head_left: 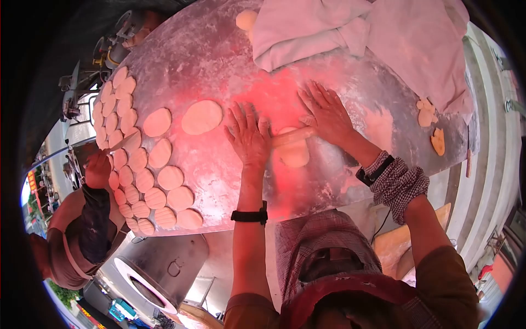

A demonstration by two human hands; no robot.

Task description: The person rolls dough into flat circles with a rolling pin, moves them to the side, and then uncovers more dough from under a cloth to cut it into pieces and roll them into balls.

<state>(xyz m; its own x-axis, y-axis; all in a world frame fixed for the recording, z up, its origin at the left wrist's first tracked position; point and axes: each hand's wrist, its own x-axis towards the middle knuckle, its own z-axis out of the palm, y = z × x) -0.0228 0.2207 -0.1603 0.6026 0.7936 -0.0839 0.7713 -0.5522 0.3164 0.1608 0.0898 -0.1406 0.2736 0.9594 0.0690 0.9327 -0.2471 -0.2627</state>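
Observation:
My left hand (249, 136) lies flat with its fingers spread, palm over the left end of a short wooden rolling pin (295, 136). At the pin's other end rests my right hand (329, 116), also outstretched with fingers apart. Beneath the pin is a flattened piece of dough (296, 155), partly hidden by it. Left of my left hand, a large dough round (201, 117) and a smaller dough round (157, 122) lie on the floured table (230, 175).
Several dough rounds (144, 180) cover the table's left side, where a co-worker's hand (98, 170) holds a flat blade-like tool (124, 141). A pale cloth (312, 33) lies at the back. Dough scraps (438, 141) sit right. A metal drum (170, 263) stands below the front edge.

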